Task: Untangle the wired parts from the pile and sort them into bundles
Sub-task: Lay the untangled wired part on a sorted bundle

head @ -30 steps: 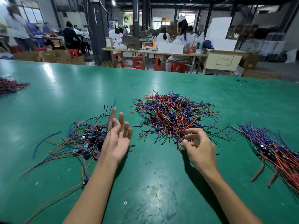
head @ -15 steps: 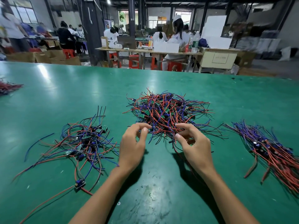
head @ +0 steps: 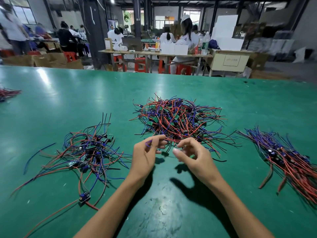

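A tangled pile of red, blue and black wired parts (head: 178, 119) with small green boards lies at the middle of the green table (head: 68, 100). My left hand (head: 145, 157) pinches wires at the pile's near edge; a purple wire end loops beside its fingers. My right hand (head: 193, 157) hovers just right of it at the same edge, fingers curled; whether it holds a wire I cannot tell. A loose spread of wired parts (head: 85, 152) lies to the left. A straighter bundle (head: 288, 157) lies at the right.
One stray part with a blue block (head: 84, 198) lies near the front left. Another small wire heap (head: 6, 93) sits at the table's far left edge. Beyond the far edge, people work at benches with red stools and cardboard boxes.
My left hand has swung from the left spread over to the pile's near edge and taken hold of wires. My right hand stayed at that edge, shifting slightly.
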Tool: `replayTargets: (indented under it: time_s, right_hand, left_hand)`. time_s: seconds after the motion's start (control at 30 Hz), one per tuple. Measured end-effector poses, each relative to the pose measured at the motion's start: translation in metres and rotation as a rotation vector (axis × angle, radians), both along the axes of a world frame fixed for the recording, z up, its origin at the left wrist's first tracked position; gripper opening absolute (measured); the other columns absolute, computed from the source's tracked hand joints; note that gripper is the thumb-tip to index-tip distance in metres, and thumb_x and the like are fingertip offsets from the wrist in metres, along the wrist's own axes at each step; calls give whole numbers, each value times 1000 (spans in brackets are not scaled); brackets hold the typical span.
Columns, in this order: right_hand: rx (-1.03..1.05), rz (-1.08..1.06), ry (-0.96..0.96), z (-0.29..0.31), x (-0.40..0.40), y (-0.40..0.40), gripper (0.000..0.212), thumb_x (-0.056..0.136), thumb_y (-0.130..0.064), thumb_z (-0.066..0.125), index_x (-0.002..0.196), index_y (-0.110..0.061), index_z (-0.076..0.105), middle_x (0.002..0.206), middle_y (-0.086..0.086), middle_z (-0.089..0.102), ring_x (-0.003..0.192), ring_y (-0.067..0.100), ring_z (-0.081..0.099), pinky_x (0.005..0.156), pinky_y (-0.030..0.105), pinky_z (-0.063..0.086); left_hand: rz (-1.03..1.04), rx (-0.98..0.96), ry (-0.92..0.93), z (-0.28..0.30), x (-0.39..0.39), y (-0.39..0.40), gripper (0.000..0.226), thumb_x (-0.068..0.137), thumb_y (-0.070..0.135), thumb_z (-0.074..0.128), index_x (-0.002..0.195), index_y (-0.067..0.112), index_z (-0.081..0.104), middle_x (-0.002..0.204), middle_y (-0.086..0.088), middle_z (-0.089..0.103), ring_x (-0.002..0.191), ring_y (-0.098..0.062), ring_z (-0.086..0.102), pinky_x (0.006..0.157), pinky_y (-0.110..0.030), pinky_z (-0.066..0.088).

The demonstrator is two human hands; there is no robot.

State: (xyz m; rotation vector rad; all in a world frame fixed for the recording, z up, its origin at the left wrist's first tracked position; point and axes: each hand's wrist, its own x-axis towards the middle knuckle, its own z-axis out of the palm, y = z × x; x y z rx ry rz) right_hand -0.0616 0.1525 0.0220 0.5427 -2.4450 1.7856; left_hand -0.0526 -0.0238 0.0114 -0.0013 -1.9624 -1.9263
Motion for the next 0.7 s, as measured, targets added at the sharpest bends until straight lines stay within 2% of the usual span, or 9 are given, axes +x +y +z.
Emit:
replayTargets:
  time_s: [0.07,0.13,0.2,0.3,0.37,0.43,0.5,0.6,0.7]
  right_hand:
    - [413,-120,143,-5,-2,5,40,88,-51,72,123,-40,57,76,-8,67,65,4,63,66,31,51]
    - [582,-164,188,-7,-1,2,52,89,-56,67,136,-44,48,75,-10,63,69,1,58,67,31,48]
    - [499,-192,201,-7,0,-3,43,91,-52,67,130,-42,54,74,-10,64,68,1,57,65,30,44]
    - [154,-98,85,-1,0,-10,24,95,-27,69,119,-31,67,86,-4,74,75,-1,65,68,20,48]
    - [0,-5,1,1,2,-14,29,96,-9,66,122,-21,69,98,5,75,86,-3,67,74,14,51]
    - [-92,55,-67,3,3,-16,37,95,2,62,126,-18,67,113,5,73,101,7,67,86,24,55]
    - [-223,100,-114,6,2,-18,44,93,9,59,127,-19,66,116,4,72,97,8,65,81,19,51]
    - [-89,42,39,7,3,-17,44,94,0,61,127,-29,68,118,-8,71,93,4,60,76,17,43]
    - [153,-58,182,1,5,-18,42,97,-8,63,128,-35,67,120,-10,60,110,7,53,94,19,41]
  left_hand:
    - [-41,190,-56,4,-2,-3,29,101,29,52,100,14,77,86,-4,78,77,-10,70,69,-18,55]
    - [-56,279,-81,6,-2,-6,32,95,37,56,93,16,80,80,-4,76,69,-10,66,68,-19,55]
    - [-83,309,-91,5,-2,-6,34,90,42,59,86,17,82,74,-2,73,64,-9,62,67,-19,53]
    - [-157,367,-109,5,1,-6,36,89,44,59,86,17,83,72,0,70,64,-8,60,66,-18,52]
    - [-201,397,-126,7,3,-6,37,89,45,58,86,17,83,72,0,70,65,-8,61,67,-18,53]
    - [-216,388,-124,10,6,-4,35,90,43,57,86,18,82,75,-3,72,68,-9,64,68,-19,54]
    - [-190,324,-117,11,7,-2,32,90,40,58,89,18,81,81,-6,76,73,-11,67,68,-19,55]
    - [-214,228,-141,10,10,0,29,91,34,60,105,15,76,96,-4,78,81,-12,70,68,-22,57]
    - [-295,207,-186,7,11,3,26,94,20,64,116,10,73,100,-7,77,80,-17,67,66,-24,59]
